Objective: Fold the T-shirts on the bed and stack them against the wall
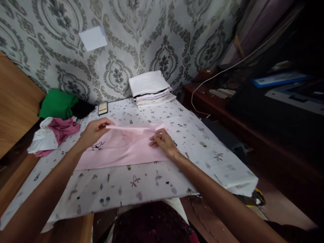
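Observation:
A pink cloth (118, 152) with a small black line drawing lies spread on the table, its far part folded up in a narrow raised edge. At the left end of that edge, my left hand (93, 132) is closed, pinching the fabric between thumb and fingers. My right hand (164, 143) is at the cloth's right end, fingers bent and closed on the fabric; the fingertips' exact grip is partly hidden. Beyond the hands stands a stack of folded cloths (149, 84), white on top.
A patterned sheet (141, 189) covers the table. To the left lie a green cloth (58, 104), a black cloth (83, 109), and white and pink garments (54, 133). A phone (102, 108) rests near the wall. A white cable (225, 70) hangs over the dark red furniture (215, 101) at right.

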A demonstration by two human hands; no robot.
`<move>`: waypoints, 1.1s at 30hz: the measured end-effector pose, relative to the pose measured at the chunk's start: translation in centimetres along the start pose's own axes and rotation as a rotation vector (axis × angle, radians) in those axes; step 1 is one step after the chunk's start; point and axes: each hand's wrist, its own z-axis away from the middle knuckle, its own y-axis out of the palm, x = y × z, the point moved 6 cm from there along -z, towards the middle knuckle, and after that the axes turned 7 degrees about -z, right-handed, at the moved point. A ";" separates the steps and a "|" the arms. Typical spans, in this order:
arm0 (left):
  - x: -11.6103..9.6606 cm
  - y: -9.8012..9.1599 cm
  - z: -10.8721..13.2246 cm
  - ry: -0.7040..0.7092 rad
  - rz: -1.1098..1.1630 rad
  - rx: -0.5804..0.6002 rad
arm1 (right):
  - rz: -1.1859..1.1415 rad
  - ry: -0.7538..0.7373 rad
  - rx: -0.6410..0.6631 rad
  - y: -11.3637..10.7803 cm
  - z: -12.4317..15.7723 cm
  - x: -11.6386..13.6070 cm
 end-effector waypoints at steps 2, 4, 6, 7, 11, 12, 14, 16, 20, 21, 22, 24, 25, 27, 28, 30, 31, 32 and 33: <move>0.8 0.8 3.9 -0.041 -0.014 0.071 | -0.016 0.012 -0.010 -0.1 0.0 0.1; 1.6 2.2 7.0 -0.043 -0.046 0.139 | -0.013 0.040 -0.001 0.0 0.0 0.0; 2.3 3.4 8.9 -0.032 -0.075 0.173 | -0.003 0.058 0.013 0.2 -0.1 -0.1; 2.6 3.7 9.5 -0.029 -0.079 0.179 | 0.003 0.059 0.013 0.2 -0.1 -0.1; 4.0 3.8 9.3 -0.064 -0.046 0.180 | 0.018 0.033 -0.009 0.2 -0.2 -0.1; 4.6 3.6 8.8 -0.105 -0.028 0.168 | 0.017 0.028 -0.013 0.2 -0.2 -0.2; 6.2 3.3 7.3 -0.216 0.022 0.105 | 0.004 0.019 -0.020 0.2 -0.2 -0.2; 7.8 3.2 5.4 -0.301 0.049 0.002 | -0.006 0.020 -0.024 0.1 -0.2 -0.3; 9.3 4.0 1.4 -0.311 -0.036 -0.056 | -0.001 0.021 -0.021 0.1 -0.1 -0.2; 9.3 4.4 0.5 -0.296 -0.066 -0.023 | -0.005 0.019 -0.022 0.1 -0.1 -0.1; 9.3 4.8 -0.2 -0.281 -0.093 0.011 | -0.012 0.019 -0.027 0.1 0.0 0.0; 9.3 5.4 -1.2 -0.262 -0.135 0.048 | -0.038 0.026 -0.044 0.1 0.0 0.2; 9.4 5.6 -1.5 -0.263 -0.147 0.046 | -0.057 0.032 -0.058 0.0 0.0 0.3; 9.5 5.8 -1.8 -0.278 -0.157 0.027 | -0.098 0.048 -0.093 -0.2 0.0 0.3; 9.6 6.0 -1.9 -0.288 -0.164 0.020 | -0.115 0.055 -0.111 -0.3 0.0 0.2; 9.7 6.4 -1.9 -0.304 -0.179 0.019 | -0.129 0.066 -0.135 -0.4 -0.2 0.1; 9.6 6.6 -1.8 -0.307 -0.186 0.023 | -0.127 0.069 -0.140 -0.5 -0.3 0.0; 9.5 6.8 -1.8 -0.308 -0.193 0.028 | -0.122 0.070 -0.140 -0.5 -0.3 0.0; 9.4 6.9 -1.7 -0.304 -0.200 0.033 | -0.115 0.072 -0.138 -0.5 -0.4 -0.1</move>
